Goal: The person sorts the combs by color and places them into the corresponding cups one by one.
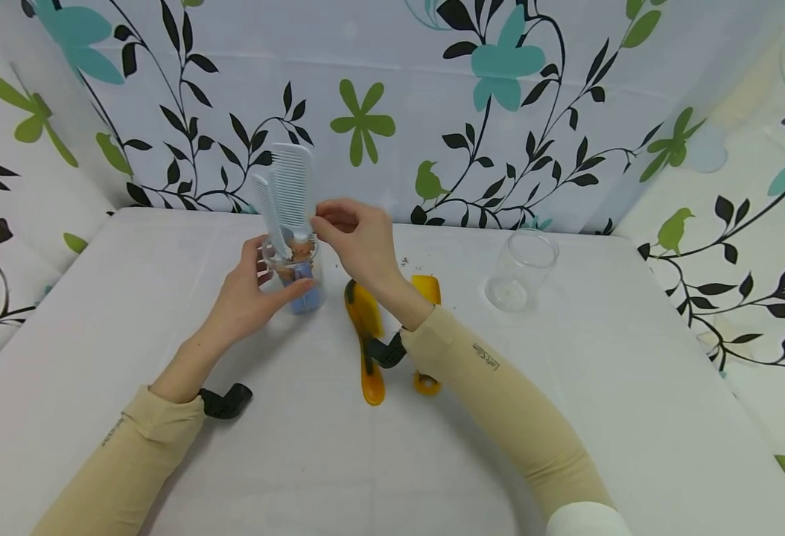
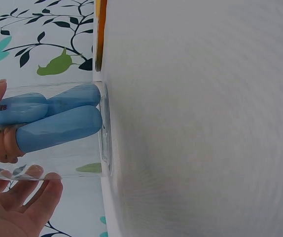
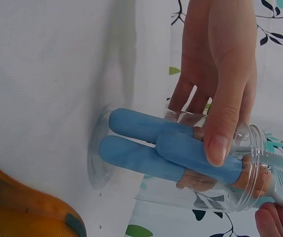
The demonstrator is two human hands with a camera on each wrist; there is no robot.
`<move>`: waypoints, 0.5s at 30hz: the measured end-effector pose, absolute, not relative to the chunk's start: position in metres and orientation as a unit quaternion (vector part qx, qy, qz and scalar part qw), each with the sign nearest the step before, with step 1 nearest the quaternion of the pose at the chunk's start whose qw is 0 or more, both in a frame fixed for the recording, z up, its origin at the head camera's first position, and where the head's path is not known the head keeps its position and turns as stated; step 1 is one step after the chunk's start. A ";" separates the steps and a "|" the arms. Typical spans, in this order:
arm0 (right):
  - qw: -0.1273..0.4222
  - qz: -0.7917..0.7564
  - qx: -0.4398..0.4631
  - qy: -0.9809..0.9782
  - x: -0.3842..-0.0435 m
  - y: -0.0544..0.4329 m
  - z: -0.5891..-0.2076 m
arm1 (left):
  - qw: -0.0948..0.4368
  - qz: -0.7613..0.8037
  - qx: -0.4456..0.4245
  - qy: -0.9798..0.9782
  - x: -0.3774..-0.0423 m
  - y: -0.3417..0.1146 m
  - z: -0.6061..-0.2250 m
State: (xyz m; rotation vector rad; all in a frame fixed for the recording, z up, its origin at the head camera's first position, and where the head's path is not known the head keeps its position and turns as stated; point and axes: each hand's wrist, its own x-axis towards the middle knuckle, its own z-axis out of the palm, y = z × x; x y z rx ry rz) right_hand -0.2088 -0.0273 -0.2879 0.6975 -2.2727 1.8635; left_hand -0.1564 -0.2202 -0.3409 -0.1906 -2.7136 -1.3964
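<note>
My left hand (image 1: 248,296) holds a clear jar (image 2: 67,169) on the table, fingers on one side and thumb on the other. Three blue handles (image 3: 141,158) with brown collars stand inside it, leaning together. Above the rim rise pale combs: a wide-toothed one (image 1: 292,186) and a narrower one (image 1: 268,212) tilted to the left. With curled fingers, my right hand (image 1: 360,234) pinches at the lower edge of the wide comb, just over the jar's mouth. In the right wrist view only its fingertips (image 3: 274,219) show, beside the comb necks.
An orange comb with dark green patches (image 1: 366,320) lies right of the jar. Another orange item (image 1: 426,286) is partly hidden under my right forearm. A second clear jar (image 1: 520,272) stands farther right. Dark crumbs (image 1: 419,268) dot the table near the back edge, before a patterned curtain.
</note>
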 end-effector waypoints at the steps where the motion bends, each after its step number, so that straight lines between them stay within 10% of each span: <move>1: 0.061 0.613 0.232 -0.753 -0.208 -0.026 -0.289 | 0.042 -0.456 -0.062 -0.887 -0.156 -0.220 -0.341; 15: 0.060 0.599 0.220 -0.768 -0.197 0.005 -0.307 | 0.028 -0.450 -0.049 -0.891 -0.155 -0.220 -0.339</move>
